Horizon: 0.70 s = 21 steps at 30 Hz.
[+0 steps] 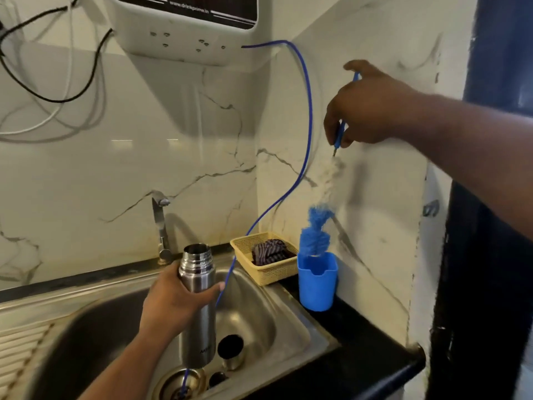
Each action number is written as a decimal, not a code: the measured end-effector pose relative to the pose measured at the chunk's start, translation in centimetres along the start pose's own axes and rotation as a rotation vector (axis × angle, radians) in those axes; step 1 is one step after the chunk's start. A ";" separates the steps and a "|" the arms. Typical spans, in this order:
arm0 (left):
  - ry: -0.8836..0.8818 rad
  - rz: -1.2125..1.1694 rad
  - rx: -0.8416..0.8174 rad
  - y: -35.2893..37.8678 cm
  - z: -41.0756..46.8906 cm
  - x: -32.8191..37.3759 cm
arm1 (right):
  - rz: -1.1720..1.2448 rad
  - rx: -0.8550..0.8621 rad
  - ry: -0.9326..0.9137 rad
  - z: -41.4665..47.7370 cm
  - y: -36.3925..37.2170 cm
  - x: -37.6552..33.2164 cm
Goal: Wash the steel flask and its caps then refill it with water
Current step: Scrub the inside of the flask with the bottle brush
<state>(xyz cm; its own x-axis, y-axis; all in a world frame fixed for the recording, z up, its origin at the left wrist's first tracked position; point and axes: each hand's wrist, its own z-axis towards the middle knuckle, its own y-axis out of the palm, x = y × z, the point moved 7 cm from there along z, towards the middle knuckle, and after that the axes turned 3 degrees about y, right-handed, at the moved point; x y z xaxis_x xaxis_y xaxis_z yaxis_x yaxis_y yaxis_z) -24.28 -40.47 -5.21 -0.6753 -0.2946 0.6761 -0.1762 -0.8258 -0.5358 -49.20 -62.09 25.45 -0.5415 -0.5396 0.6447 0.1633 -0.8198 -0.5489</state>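
Scrubbing seems at hand: the uncapped cylindrical steel flask [199,327] is gripped by the left hand [176,301] over the steel sink [288,327], and the blue-bristled bottle brush [315,226], gripped by the right hand [372,111], must be steered into the flask's mouth.

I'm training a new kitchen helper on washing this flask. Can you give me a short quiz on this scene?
1. True or false: the steel flask held in the left hand has its cap on.
2. The right hand holds the bottle brush with its tip at: A the blue holder, B the yellow basket, C the tap?
3. Fill in: the steel cap lies in the ____.
Key: 1 false; 2 A; 3 sink.
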 end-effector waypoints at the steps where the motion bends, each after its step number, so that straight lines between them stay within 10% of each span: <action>1: -0.009 0.002 -0.009 0.3 -0.2 -0.5 | 0.007 -0.013 -0.013 -0.2 0.8 -0.6; 21: -0.052 0.057 -0.169 0.0 -0.2 -3.6 | -0.125 -0.188 -0.282 -1.4 10.0 -8.0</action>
<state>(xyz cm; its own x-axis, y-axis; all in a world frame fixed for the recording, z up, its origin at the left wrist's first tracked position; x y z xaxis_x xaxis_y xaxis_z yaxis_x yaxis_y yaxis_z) -22.02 -39.32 -7.75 -0.6502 -0.3671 0.6652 -0.2590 -0.7159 -0.6483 -44.38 -65.70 14.07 -0.2950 -0.4904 0.8200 -0.0584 -0.8474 -0.5278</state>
